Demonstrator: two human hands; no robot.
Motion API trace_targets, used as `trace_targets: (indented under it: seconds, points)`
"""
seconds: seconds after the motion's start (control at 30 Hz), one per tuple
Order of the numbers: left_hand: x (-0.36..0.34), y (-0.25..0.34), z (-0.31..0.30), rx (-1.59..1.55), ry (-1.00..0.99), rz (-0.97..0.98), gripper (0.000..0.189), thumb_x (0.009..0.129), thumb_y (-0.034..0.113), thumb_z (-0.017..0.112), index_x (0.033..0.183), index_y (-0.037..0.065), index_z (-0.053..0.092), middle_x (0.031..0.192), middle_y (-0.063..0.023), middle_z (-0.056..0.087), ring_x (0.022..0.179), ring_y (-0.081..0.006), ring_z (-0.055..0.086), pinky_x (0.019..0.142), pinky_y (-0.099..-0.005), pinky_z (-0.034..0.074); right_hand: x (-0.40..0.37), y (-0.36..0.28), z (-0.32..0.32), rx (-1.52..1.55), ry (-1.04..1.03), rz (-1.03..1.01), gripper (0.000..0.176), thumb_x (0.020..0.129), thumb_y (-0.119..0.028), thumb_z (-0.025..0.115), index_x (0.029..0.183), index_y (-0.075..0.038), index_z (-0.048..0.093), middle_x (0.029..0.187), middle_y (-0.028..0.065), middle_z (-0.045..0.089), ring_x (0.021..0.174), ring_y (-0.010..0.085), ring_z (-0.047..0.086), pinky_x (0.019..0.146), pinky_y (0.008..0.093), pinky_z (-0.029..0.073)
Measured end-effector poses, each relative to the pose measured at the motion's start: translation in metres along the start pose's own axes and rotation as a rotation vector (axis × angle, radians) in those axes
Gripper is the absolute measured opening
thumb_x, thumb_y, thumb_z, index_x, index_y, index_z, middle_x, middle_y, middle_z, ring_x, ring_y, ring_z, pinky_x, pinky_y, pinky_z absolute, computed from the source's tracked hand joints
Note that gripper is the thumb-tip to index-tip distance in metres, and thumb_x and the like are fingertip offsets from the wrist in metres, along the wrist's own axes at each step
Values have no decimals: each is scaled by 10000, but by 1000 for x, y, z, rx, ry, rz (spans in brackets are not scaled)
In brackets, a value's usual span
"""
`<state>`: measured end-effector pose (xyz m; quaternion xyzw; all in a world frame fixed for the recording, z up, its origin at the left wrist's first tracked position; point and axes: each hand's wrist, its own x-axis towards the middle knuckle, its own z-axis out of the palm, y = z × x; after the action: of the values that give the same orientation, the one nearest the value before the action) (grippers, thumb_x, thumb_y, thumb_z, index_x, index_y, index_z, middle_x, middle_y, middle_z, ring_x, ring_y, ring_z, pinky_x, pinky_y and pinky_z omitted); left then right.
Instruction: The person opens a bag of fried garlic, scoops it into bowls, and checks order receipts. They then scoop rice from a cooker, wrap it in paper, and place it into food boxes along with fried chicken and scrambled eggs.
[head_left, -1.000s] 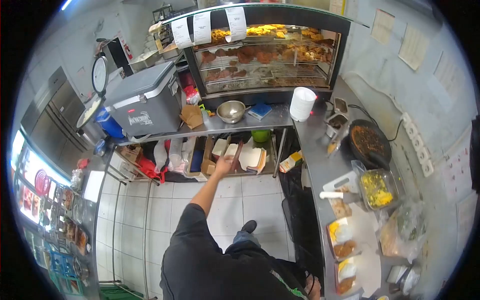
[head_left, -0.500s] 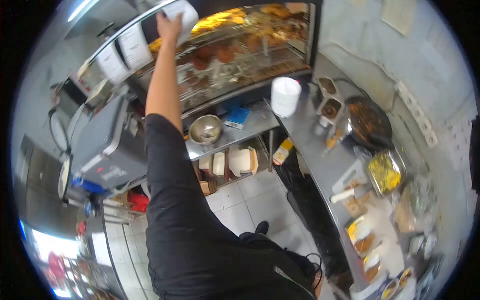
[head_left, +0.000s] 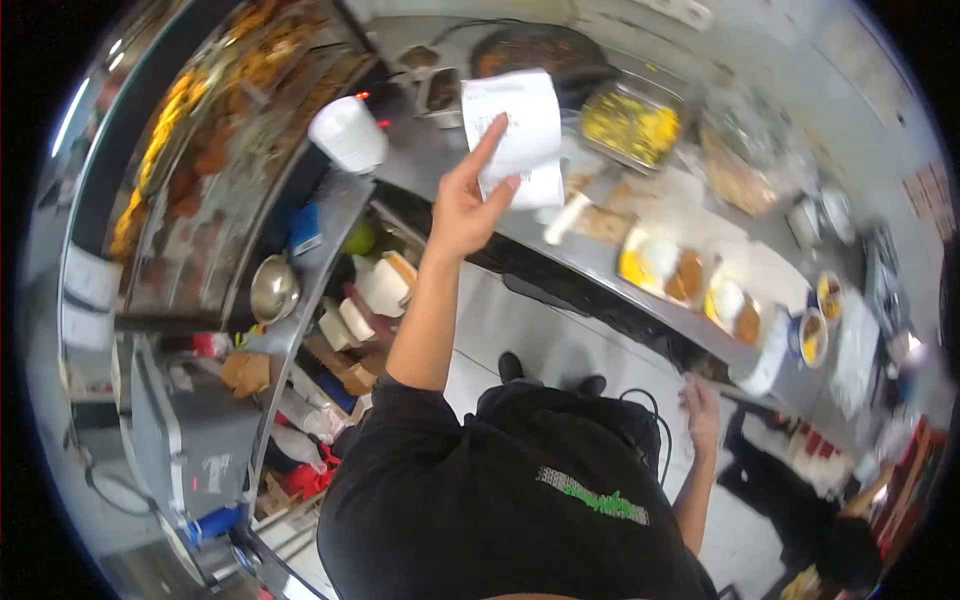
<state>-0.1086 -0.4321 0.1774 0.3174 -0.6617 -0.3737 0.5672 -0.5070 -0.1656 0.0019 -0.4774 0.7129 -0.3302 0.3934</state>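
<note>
My left hand [head_left: 468, 205] is closed on a white printed paper slip [head_left: 520, 120], held out over the steel counter. Its index finger lies along the slip, with the thumb at the lower edge. My right hand [head_left: 702, 408] hangs low by my side, below the counter edge, its fingers loosely apart and holding nothing I can see. Near the slip are a knife with a white handle [head_left: 568, 218], a metal tray of yellow food [head_left: 630, 125] and a dark pan [head_left: 535, 50]. Two open boxes, one box [head_left: 660, 262] and another box [head_left: 735, 303], hold white and brown food.
A heated glass display case [head_left: 200, 200] stands at the left. A white tub [head_left: 348, 135], a metal bowl [head_left: 273, 290] and a blue scale [head_left: 306, 228] sit beside it. Two round bowls of food, one bowl [head_left: 812, 340], stand at the counter's right end.
My left hand has come away from the display case with the paper slip and is now over the counter. My view has turned right, and my right hand has come into view.
</note>
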Motion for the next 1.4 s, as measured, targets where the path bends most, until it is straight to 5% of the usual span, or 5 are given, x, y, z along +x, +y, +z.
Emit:
trace_targets:
  seconds: [0.37, 0.87, 1.17, 1.23, 1.4]
  points:
    - [-55, -27, 197, -159, -343, -169, 694, 777, -144, 558, 1414, -9, 318, 1451, -135, 353, 1340, -188, 305, 1080, -296, 223, 70, -1, -77, -529, 521, -506, 289, 770, -145, 683, 1043, -62, 640, 1000, 146, 617, 900, 331, 579, 798, 414, 457]
    - [-203, -161, 339, -233, -676, -914, 506, 851, 129, 630, 1337, 114, 490, 1310, -134, 533, 1127, -177, 527, 979, -290, 377, 154, 56, -106, -474, 333, -515, 75, 758, -159, 653, 803, -116, 695, 805, 103, 643, 773, 311, 613, 696, 414, 487]
    - [-190, -207, 405, -177, -496, -869, 421, 801, 176, 648, 1214, 110, 600, 1120, -163, 637, 992, -245, 628, 887, -351, 472, 154, 66, -102, -745, 292, -461, 93, 776, -156, 657, 835, -89, 686, 825, 131, 608, 790, 339, 578, 689, 422, 458]
    - [-226, -273, 419, 270, -668, -63, 365, 821, 102, 595, 1184, 72, 588, 1193, -130, 587, 1090, -225, 546, 953, -415, 415, 163, 84, -97, -871, 266, -424, 177, 807, -235, 589, 790, -108, 710, 739, 139, 614, 736, 329, 586, 681, 429, 447]
    - [-295, -323, 414, 292, -917, -354, 322, 846, 325, 529, 966, 63, 672, 914, -206, 647, 836, -331, 604, 764, -463, 453, 158, 44, -88, -667, 195, -541, 240, 855, -197, 565, 1043, -123, 695, 847, 171, 622, 792, 343, 569, 725, 439, 444]
